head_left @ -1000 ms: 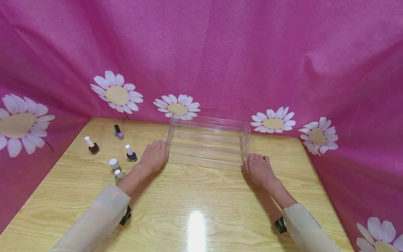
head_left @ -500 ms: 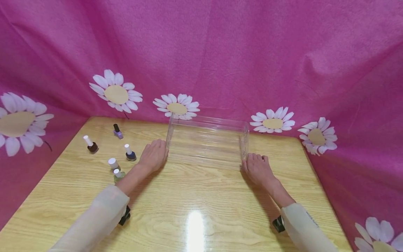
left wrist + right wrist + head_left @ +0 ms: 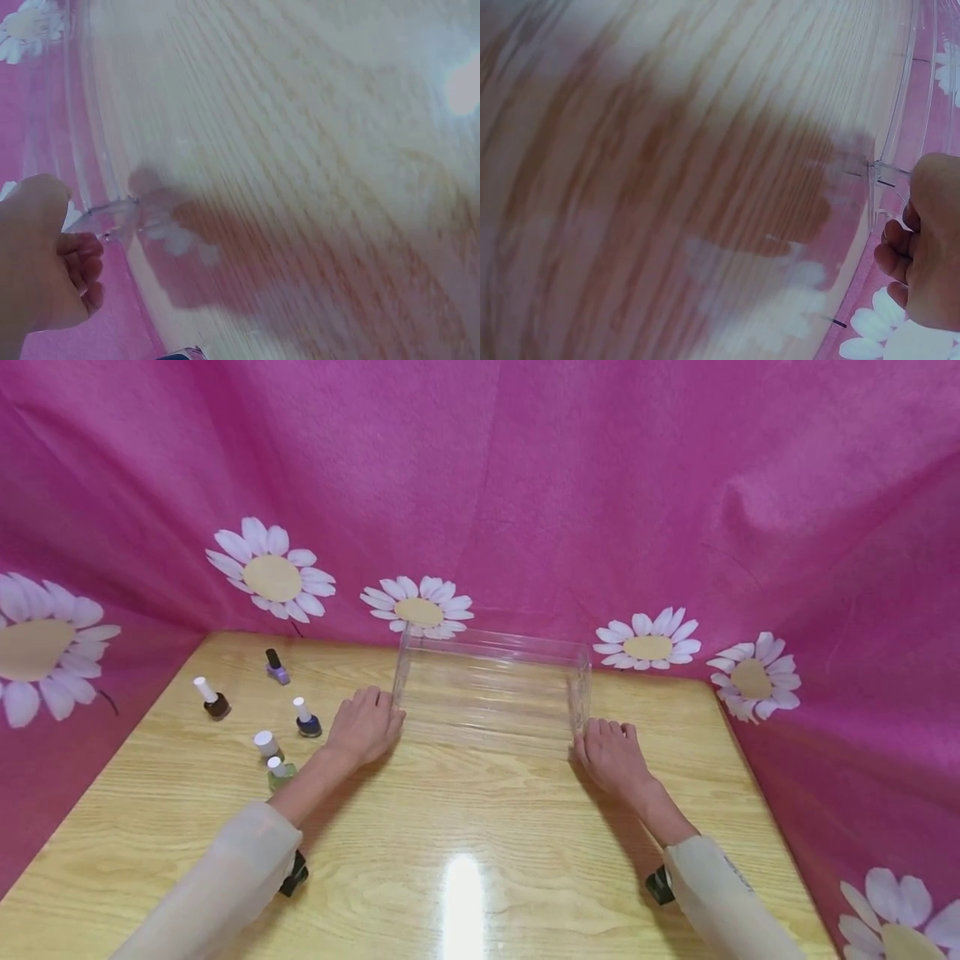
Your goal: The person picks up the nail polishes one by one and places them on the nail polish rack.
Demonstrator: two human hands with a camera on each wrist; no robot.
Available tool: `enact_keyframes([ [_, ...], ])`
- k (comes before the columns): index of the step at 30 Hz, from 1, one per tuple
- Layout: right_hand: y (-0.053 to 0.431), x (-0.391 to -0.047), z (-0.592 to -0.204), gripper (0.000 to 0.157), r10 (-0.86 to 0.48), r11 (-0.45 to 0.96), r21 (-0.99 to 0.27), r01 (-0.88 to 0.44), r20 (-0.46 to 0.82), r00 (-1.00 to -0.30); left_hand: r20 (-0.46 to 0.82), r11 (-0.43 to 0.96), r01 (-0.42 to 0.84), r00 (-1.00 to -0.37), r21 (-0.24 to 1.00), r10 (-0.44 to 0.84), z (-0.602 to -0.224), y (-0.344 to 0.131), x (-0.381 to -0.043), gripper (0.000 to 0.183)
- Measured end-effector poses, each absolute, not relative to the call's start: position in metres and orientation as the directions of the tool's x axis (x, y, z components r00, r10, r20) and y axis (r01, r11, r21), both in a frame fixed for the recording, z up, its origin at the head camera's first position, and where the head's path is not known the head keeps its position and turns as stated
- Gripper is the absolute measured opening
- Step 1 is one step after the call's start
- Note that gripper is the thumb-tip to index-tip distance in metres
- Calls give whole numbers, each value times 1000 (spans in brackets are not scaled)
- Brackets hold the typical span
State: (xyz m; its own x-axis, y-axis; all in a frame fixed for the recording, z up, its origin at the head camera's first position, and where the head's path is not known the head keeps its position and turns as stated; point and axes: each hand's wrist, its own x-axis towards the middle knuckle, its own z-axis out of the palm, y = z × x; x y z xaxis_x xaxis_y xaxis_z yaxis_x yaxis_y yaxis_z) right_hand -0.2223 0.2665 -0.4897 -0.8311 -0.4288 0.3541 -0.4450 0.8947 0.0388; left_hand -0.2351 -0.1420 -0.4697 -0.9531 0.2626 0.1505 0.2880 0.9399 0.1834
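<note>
A clear plastic stepped rack (image 3: 491,689) stands at the back middle of the wooden table. My left hand (image 3: 363,727) grips its left front corner, fingers curled and thumb at the front edge. At the right front corner, my right hand (image 3: 613,753) holds the rack between thumb and curled fingers. The left wrist view shows the rack's end (image 3: 109,216) between the left thumb and the curled fingers. In the right wrist view, the other end (image 3: 876,176) meets the right hand (image 3: 922,240), whose fingertips are bent.
Several nail polish bottles stand at the left: purple (image 3: 277,670), dark brown (image 3: 217,704), navy (image 3: 308,724), a white-capped one (image 3: 267,745) and green (image 3: 281,775) beside the left forearm. A pink daisy-print cloth (image 3: 525,510) hangs behind the table (image 3: 465,818).
My left thumb has shifted a little to the right at the rack's corner. The head view has moved slightly; the rack and right hand stay about where they were.
</note>
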Motion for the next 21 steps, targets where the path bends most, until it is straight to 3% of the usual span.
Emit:
enact_keyframes([
  [5,267,-221,-488,27,-416,899,17,-437,338,-844,146,925,278,-958,258,248,-461,-141,-229,41],
  [13,266,-221,-487,27,-417,902,41,-430,343,-842,295,848,328,-931,416,215,-438,-143,-211,47],
  [21,265,-221,-486,26,-396,913,23,-408,291,-871,374,740,381,-908,554,188,-426,-164,-187,36],
])
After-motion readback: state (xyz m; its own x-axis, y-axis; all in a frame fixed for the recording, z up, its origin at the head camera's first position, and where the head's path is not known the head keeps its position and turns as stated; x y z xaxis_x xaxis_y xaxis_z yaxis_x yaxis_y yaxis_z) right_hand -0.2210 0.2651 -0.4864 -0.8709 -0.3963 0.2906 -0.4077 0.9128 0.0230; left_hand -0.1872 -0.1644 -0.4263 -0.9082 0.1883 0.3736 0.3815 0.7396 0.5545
